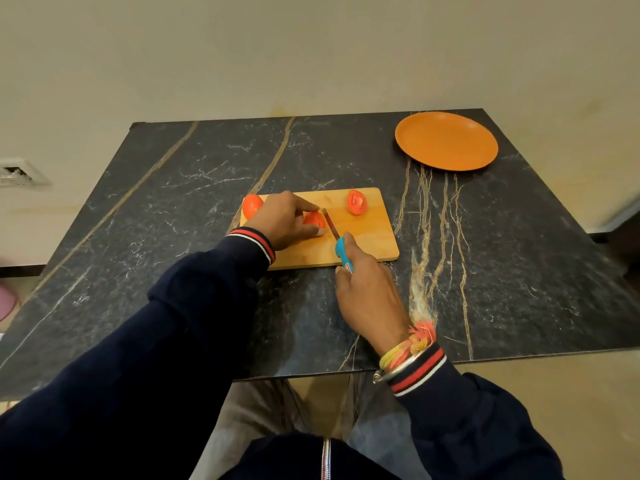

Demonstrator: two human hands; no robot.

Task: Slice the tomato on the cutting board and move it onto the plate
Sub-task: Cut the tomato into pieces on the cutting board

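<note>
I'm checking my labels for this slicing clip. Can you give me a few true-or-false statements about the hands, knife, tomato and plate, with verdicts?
1. Tomato already lies on the plate. False: no tomato is on it.
2. The right hand holds the knife. True.
3. The left hand hangs idle, off the board. False: it holds a tomato wedge on the board, beside the blade.
4. A loose wedge lies near the board's far right corner, touched by neither hand. True.
5. The knife's handle is red. False: it is blue.
</note>
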